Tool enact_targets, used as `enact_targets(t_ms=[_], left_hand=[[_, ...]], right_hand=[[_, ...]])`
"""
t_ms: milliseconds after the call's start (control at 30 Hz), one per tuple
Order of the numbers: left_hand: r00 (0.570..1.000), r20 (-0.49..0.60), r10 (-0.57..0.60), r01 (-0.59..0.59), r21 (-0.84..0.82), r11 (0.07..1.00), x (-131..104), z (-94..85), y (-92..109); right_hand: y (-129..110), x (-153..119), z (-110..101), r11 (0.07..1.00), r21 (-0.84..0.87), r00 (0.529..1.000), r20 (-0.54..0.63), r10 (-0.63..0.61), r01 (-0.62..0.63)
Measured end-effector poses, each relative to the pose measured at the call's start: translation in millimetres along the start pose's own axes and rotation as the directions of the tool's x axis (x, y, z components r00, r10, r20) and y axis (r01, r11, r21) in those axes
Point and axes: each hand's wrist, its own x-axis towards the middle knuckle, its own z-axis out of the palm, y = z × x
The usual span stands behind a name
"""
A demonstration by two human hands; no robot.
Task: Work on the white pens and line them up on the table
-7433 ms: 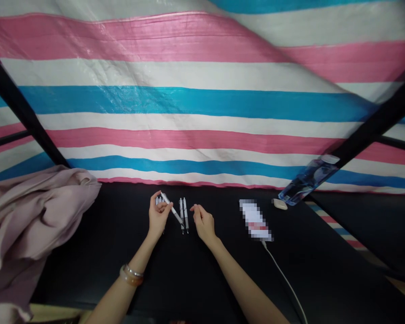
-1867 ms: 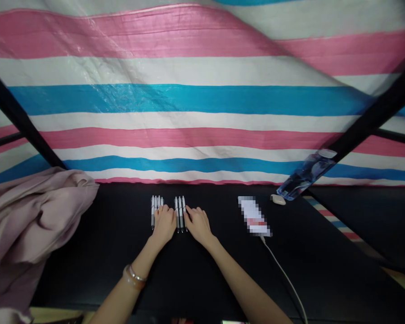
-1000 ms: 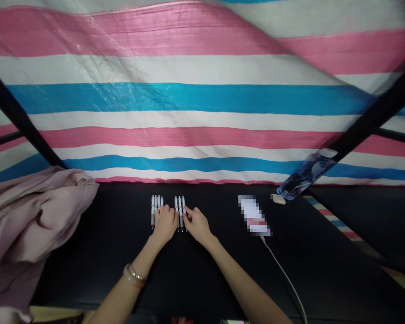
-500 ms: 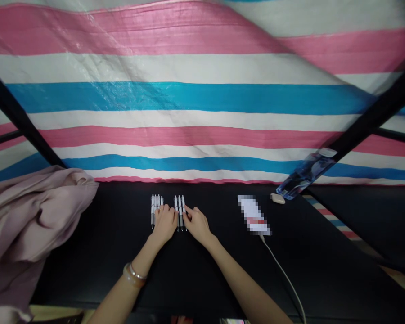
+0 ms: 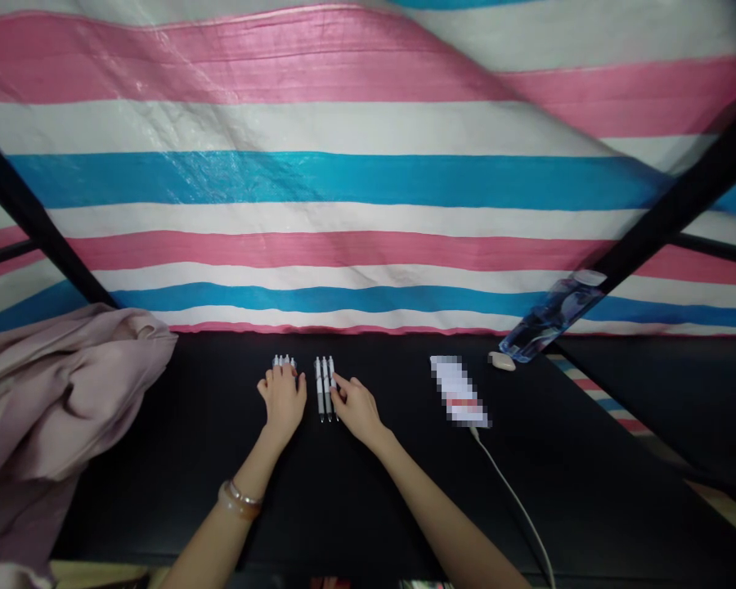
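Note:
Two groups of white-and-grey click pens lie side by side on the black tabletop, tips toward me. My left hand lies palm down over the left group of pens, its fingers spread; only the upper ends show beyond it. To the right, three pens lie close together in a row. My right hand is at that row's right side, other fingers curled, thumb and index fingertips closed on the rightmost pen, which it partly covers.
A phone with a white cable lies to the right. Beyond it are a small pale case and a clear bottle. Bunched pink cloth covers the left end of the black tabletop; a striped sheet hangs behind.
My left hand has shifted left, away from the right row, onto the left group, and its fingers have spread. My right hand stays at the right row.

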Motion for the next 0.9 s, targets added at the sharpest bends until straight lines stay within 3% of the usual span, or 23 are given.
enact_targets(t_ms=[133,367,500,567,600,667,767,833,900], left_hand=[[0.997,0.013,-0.074,0.072,0.085,0.994,1.6,-0.4,-3.5],[0.995,0.080,-0.055,0.051,0.055,0.997,-1.4,2.7,-2.6],[0.998,0.035,-0.051,0.054,-0.069,0.996,-0.2,1.1,-3.0],[0.996,-0.019,-0.085,0.077,-0.266,0.961,2.2,0.5,-3.4],[0.994,-0.030,-0.106,0.084,-0.417,0.905,3.7,0.4,-3.6],[0.989,-0.005,-0.150,0.100,-0.725,0.682,6.5,0.3,-3.6],[0.976,0.066,-0.209,0.132,-0.938,0.320,8.7,-0.9,-1.6],[0.969,0.071,-0.236,0.126,-0.966,0.227,8.5,-2.5,0.9],[0.970,0.067,-0.233,0.114,-0.975,0.192,7.6,-3.7,3.6]], right_hand=[[-0.4,-0.5,-0.3,1.000,0.026,1.000,-0.010,0.017,-0.016],[0.8,-0.4,-0.2,0.995,0.098,0.997,-0.072,0.033,-0.026],[2.8,-0.8,0.7,0.990,0.140,0.990,-0.141,0.026,-0.006],[2.5,-1.4,-0.1,0.988,0.156,0.985,-0.174,0.019,0.009],[1.9,-1.7,-0.9,0.986,0.165,0.981,-0.191,0.014,0.018],[0.0,-2.3,-3.0,0.981,0.189,0.975,-0.223,-0.005,0.049],[-3.0,-2.8,-6.2,0.968,0.217,0.961,-0.268,-0.066,0.127],[-3.8,-2.9,-7.6,0.961,0.217,0.951,-0.289,-0.108,0.174],[-3.3,-2.7,-8.0,0.957,0.206,0.941,-0.310,-0.133,0.204]])
